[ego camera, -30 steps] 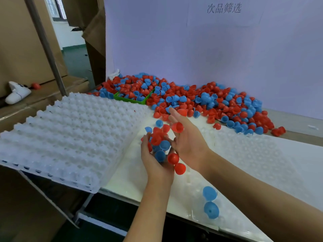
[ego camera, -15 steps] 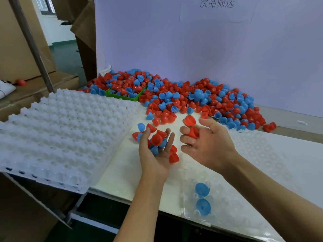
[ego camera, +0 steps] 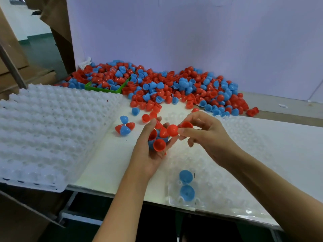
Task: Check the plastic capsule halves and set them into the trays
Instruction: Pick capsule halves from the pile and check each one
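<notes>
Fingers of left hand half-hide cupped capsule halves; right hand pinches two.

Bare tabletop between trays – capsule heap blocking the back

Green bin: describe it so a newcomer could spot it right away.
Start at the big pile of red and blue capsule halves against the back wall. At the pile's left end, just beyond the far edge of the white tray, sits the green bin, partly buried in halves. It is the only green thing there.
</notes>
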